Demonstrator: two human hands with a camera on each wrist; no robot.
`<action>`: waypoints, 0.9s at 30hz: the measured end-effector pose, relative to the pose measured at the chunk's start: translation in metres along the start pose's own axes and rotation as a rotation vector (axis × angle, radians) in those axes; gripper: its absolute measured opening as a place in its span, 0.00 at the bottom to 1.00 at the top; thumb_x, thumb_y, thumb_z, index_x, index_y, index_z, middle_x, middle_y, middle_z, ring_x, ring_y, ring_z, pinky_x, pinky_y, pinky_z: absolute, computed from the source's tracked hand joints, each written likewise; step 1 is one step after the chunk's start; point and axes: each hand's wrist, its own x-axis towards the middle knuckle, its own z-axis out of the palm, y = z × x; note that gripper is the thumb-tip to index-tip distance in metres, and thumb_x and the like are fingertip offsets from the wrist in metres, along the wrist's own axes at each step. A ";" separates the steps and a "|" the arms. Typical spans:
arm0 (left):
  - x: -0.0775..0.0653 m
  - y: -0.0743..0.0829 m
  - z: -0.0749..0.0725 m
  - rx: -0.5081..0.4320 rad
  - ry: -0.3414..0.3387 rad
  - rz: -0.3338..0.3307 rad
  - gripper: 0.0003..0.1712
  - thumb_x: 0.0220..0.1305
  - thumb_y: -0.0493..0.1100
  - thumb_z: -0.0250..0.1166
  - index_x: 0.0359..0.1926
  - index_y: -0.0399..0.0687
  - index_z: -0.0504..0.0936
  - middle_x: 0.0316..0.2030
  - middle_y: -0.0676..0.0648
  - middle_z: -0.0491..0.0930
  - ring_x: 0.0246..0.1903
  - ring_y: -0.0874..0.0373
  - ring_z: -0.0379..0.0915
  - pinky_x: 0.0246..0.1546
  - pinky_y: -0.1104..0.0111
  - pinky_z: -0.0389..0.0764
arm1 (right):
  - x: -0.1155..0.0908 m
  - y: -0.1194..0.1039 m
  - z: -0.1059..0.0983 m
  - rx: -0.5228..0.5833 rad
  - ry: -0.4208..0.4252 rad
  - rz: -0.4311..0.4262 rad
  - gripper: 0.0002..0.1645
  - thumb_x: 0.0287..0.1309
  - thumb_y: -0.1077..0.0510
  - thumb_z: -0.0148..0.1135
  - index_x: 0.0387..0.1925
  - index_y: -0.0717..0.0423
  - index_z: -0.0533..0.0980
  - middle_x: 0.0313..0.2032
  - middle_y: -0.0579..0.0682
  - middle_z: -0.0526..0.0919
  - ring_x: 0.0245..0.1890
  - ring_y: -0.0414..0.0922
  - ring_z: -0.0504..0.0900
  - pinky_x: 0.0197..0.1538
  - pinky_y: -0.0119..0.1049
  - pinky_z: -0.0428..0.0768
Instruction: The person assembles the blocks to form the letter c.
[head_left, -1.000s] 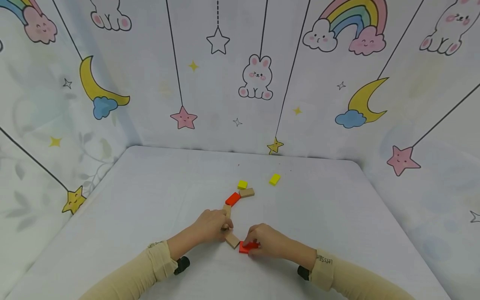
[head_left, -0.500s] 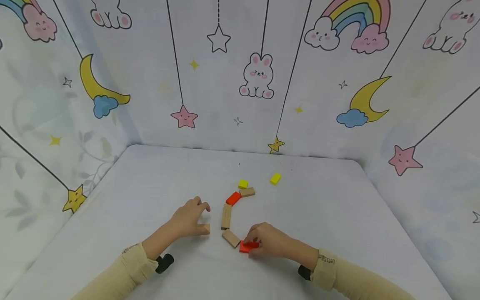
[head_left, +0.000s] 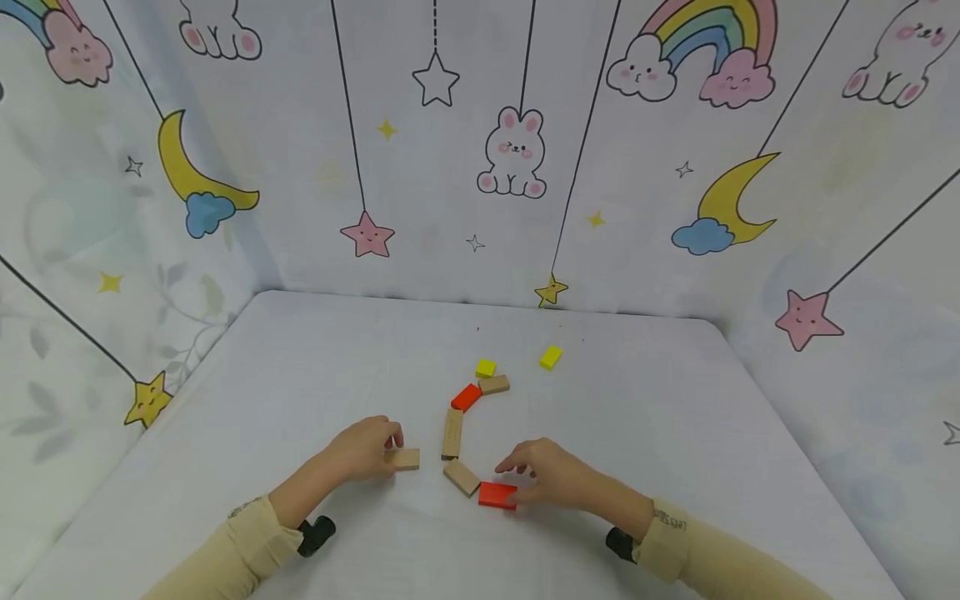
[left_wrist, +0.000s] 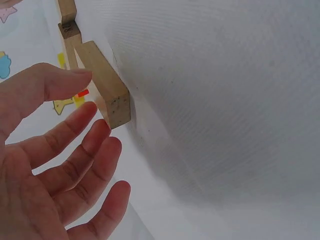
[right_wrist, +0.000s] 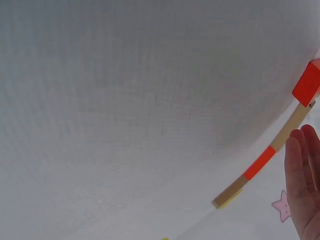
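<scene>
Left fingers point(left_wrist: 70, 126) beside wooden block point(left_wrist: 105, 80), perhaps touching.

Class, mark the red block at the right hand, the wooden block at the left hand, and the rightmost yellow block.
Red block point(head_left: 494, 494), head view: top face.
Wooden block point(head_left: 407, 458), head view: uncovered part, top face.
Yellow block point(head_left: 551, 357), head view: middle, top face.

Got a block row point(head_left: 452, 433) on the tabletop point(head_left: 645, 417), loose block point(head_left: 407, 459) left of it by the left hand point(head_left: 366, 448), right hand point(head_left: 553, 473) at the near end, two far blocks point(head_left: 486, 368) behind the other end.
</scene>
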 end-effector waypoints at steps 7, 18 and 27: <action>-0.005 0.003 0.001 -0.027 -0.026 0.003 0.12 0.44 0.32 0.70 0.30 0.46 0.77 0.27 0.50 0.71 0.28 0.58 0.64 0.29 0.63 0.70 | -0.005 0.001 0.003 0.013 0.022 -0.025 0.20 0.44 0.54 0.71 0.43 0.53 0.81 0.38 0.41 0.81 0.37 0.37 0.75 0.39 0.29 0.77; -0.015 0.013 0.009 -0.074 -0.073 0.119 0.11 0.44 0.27 0.65 0.29 0.43 0.77 0.25 0.50 0.70 0.27 0.57 0.64 0.27 0.65 0.70 | -0.011 -0.002 0.002 0.012 0.058 -0.085 0.20 0.46 0.56 0.70 0.44 0.55 0.80 0.39 0.45 0.81 0.39 0.39 0.77 0.39 0.28 0.78; -0.022 0.040 0.022 -0.029 -0.114 0.203 0.12 0.42 0.29 0.68 0.29 0.45 0.76 0.26 0.52 0.68 0.24 0.62 0.63 0.24 0.71 0.69 | -0.014 -0.003 0.006 0.049 0.045 -0.068 0.21 0.45 0.55 0.71 0.44 0.54 0.80 0.39 0.44 0.80 0.37 0.37 0.76 0.37 0.26 0.77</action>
